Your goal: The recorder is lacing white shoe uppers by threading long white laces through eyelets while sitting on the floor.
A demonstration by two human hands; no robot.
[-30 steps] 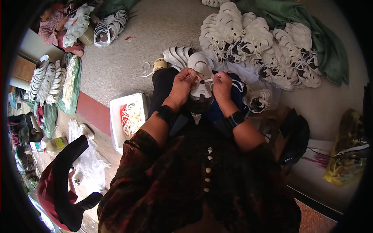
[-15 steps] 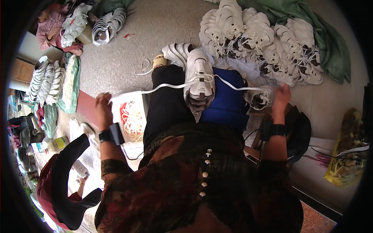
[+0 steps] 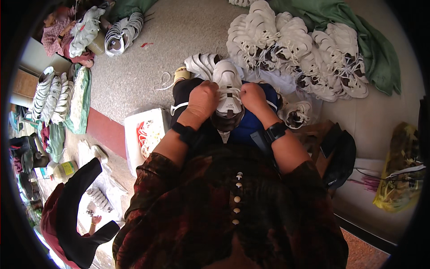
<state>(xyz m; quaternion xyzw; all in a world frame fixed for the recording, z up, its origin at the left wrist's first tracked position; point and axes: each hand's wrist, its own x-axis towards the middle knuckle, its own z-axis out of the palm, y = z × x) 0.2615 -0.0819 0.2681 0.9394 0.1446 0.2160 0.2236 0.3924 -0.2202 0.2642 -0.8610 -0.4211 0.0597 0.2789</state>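
A white shoe upper [image 3: 227, 76] with dark openings lies across my lap, its toe pointing away from me. My left hand [image 3: 204, 98] is closed at the upper's left edge and my right hand [image 3: 254, 96] is closed at its right edge. Both sets of fingers pinch by the lacing rows, mostly hidden from view. A white shoelace [image 3: 179, 106] trails out beside my left hand over the black trouser leg. On the other side its second part shows beneath my right wrist, against the blue cloth.
Piled white shoe uppers [image 3: 277, 40] lie at the far right by a green sack [image 3: 380, 58]. A white box [image 3: 130, 134] of laces stands left of my knee. Another person [image 3: 58, 33] sits at the far left, and a dark red and black garment [image 3: 67, 210] is at lower left.
Both hands have come inward from wide apart to the shoe upper. The lace, stretched out to both sides before, now hangs loose beside the hands.
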